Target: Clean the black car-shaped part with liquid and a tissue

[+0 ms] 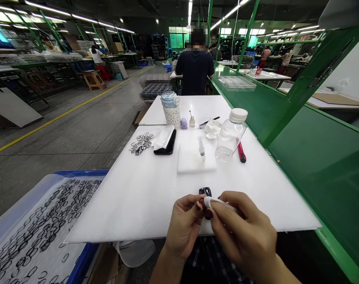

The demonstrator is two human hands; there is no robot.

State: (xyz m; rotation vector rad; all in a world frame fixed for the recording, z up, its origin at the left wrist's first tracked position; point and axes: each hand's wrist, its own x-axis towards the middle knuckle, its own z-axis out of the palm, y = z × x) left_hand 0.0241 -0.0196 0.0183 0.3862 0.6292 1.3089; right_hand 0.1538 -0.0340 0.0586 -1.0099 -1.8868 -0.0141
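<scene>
My left hand [182, 225] pinches a small dark piece, mostly hidden by the fingertips, over the near edge of the white table. Facing it, my right hand [247, 232] grips a strip of white cloth [208, 202] wrapped over a fingertip and pressed against the dark piece. The two hands' fingertips almost meet. Just beyond them shows a glossy black object [205, 191], partly covered by my fingers; its kind cannot be told. Farther forward, a syringe [201, 150] with an orange tip lies on a white foam pad [194, 167].
On the table, a pile of black rings [141, 144], a black phone [169, 144] under white tissue, a dotted tumbler [172, 112], a clear bottle [231, 136] and a red cutter [241, 152]. Left, a blue tray [86, 172] holds many rings. A green conveyor [309, 173] runs right.
</scene>
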